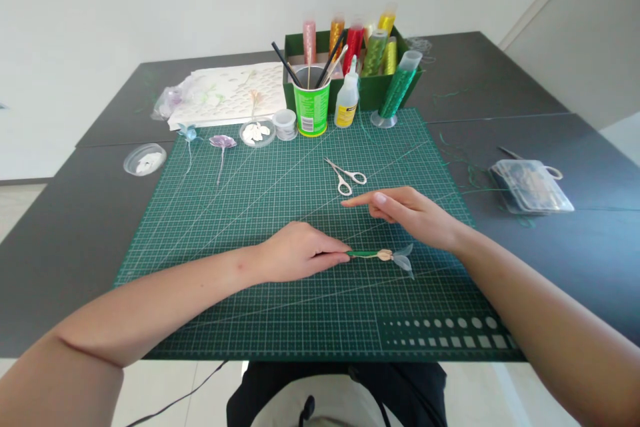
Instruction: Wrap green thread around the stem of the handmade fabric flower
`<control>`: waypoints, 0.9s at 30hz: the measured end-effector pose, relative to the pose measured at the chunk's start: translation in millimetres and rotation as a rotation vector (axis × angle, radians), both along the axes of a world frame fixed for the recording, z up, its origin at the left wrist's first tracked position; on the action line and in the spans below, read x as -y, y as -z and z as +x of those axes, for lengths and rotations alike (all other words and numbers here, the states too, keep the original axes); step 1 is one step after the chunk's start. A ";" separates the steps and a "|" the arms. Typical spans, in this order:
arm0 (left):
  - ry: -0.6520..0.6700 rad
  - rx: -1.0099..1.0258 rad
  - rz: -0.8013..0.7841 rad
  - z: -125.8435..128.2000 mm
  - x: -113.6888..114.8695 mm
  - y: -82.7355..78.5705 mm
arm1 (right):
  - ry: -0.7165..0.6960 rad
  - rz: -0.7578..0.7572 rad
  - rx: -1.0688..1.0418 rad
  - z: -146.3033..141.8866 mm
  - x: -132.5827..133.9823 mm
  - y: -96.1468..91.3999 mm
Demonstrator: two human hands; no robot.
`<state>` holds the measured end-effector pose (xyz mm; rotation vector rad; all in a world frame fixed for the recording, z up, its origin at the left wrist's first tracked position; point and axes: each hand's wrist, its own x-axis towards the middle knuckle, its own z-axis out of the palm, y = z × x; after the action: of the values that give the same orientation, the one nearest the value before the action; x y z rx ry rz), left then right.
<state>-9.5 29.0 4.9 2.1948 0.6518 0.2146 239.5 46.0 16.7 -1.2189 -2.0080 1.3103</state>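
Note:
My left hand (303, 252) pinches the green stem of a small artificial flower (385, 255) between thumb and fingers, low over the mat. The flower has a cream-orange middle and pale blue, sheer petals pointing right. My right hand (407, 211) hovers above it, index finger stretched out to the left and the other fingers partly curled; nothing shows in it. Just beyond that fingertip lie small scissors (345, 178) with white handles, apart from the hand. Both hands are over the green cutting mat (240, 307).
At the back stand a green box (367, 90) of colored thread spools, a green can (311, 110) of tools, a glue bottle (347, 103) and a teal spool (397, 90). A blue flower (188, 133) and a purple flower (223, 141) lie left. A clear case (533, 185) sits right.

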 end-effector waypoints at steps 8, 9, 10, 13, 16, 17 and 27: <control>-0.019 0.122 -0.200 -1.3 -5.5 -2.4 | -0.017 -0.029 -0.119 2.8 -7.7 -2.1; -0.016 0.126 -0.247 -2.1 -6.7 -3.8 | -0.035 -0.032 -0.146 2.1 -10.5 -6.2; -0.005 0.124 -0.288 -2.8 -7.7 -5.4 | -0.055 -0.030 -0.169 0.5 -13.7 -11.4; 0.055 0.101 -0.371 -4.5 -7.9 -9.2 | -0.100 0.005 -0.206 -8.9 -24.1 -31.5; 0.066 0.106 -0.434 -5.0 -5.6 -10.6 | -0.073 0.099 -0.143 -23.8 -32.8 -50.3; 0.052 0.115 -0.468 -5.1 -5.0 -10.4 | -0.055 0.146 -0.114 -29.2 -35.0 -54.7; -0.015 0.206 -0.732 -10.7 -9.0 -3.8 | 0.017 0.353 -0.082 -56.9 -35.2 -68.2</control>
<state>-20.3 38.0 8.6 1.4449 0.5225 0.1707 182.6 81.2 84.9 -0.9977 -2.0544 0.9286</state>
